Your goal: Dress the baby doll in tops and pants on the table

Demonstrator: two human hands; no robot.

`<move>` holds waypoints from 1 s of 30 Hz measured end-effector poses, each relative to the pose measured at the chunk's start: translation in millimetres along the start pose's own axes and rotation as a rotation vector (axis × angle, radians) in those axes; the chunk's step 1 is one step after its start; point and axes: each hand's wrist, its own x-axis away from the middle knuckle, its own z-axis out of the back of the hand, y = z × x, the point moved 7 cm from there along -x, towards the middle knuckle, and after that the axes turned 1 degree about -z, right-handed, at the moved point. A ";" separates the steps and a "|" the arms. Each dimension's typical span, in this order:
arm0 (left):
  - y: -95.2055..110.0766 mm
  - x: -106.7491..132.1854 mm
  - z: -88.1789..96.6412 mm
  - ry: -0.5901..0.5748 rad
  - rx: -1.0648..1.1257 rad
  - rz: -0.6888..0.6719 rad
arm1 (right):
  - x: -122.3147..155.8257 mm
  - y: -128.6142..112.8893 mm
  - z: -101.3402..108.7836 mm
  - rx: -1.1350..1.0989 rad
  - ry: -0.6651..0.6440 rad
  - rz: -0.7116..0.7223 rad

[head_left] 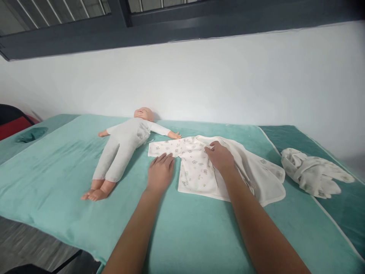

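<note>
A white baby shirt [196,171] with small printed figures lies spread on the bed, its left front panel flat and its right side folded open. My left hand [161,169] rests flat beside the shirt's left sleeve, fingertips touching its lower edge and holding nothing. Over the middle of the shirt, my right hand [220,156] has its fingers bent together on the front edge of the cloth, seemingly pinching it; the fingertips are partly hidden. A baby doll [124,142] with a white cloth body lies on its back to the left, one hand near the sleeve.
A crumpled bundle of white printed baby clothing [310,173] sits on the right. The bed has a green cover [194,232] and a face hole [32,134] at the far left. Behind it stands a white wall [199,80] below a dark window frame [171,24].
</note>
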 end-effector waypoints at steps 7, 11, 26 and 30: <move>50.4 23.1 15.4 0.068 0.262 -0.266 | -6.5 0.3 -1.4 0.006 -0.002 0.035; 92.0 44.7 10.7 -0.101 0.298 -0.445 | -13.0 7.2 3.1 -0.022 0.027 0.014; 104.1 48.8 -2.1 -0.242 0.219 -0.503 | -8.3 4.2 -0.4 0.111 0.012 0.006; 109.1 51.2 -3.0 -0.224 0.187 -0.548 | -7.1 -0.7 -1.0 0.093 0.038 0.053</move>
